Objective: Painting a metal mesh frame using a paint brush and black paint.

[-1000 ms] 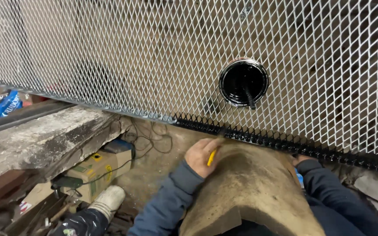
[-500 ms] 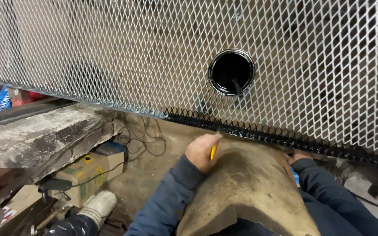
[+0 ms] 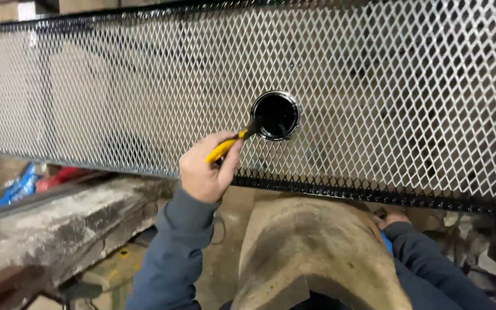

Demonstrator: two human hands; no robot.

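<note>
Against white mesh panel [image 3: 116, 92], left-hand fingers [image 3: 228, 150] pinching yellow-handled brush [image 3: 231, 144], bristles in black paint can [image 3: 275, 115].

A crumpled blue plastic package [image 3: 20, 185] is lying at the far left, just under the lower edge of the white mesh panel [image 3: 116, 86]. A red package [image 3: 58, 174] is lying beside it, to its right, also under the panel's lower edge, partly hidden. Below the panel, near the bottom left, a yellowish cardboard box [image 3: 113, 268] with small dark marks is sitting low down. No signs or screens are showing.
</note>
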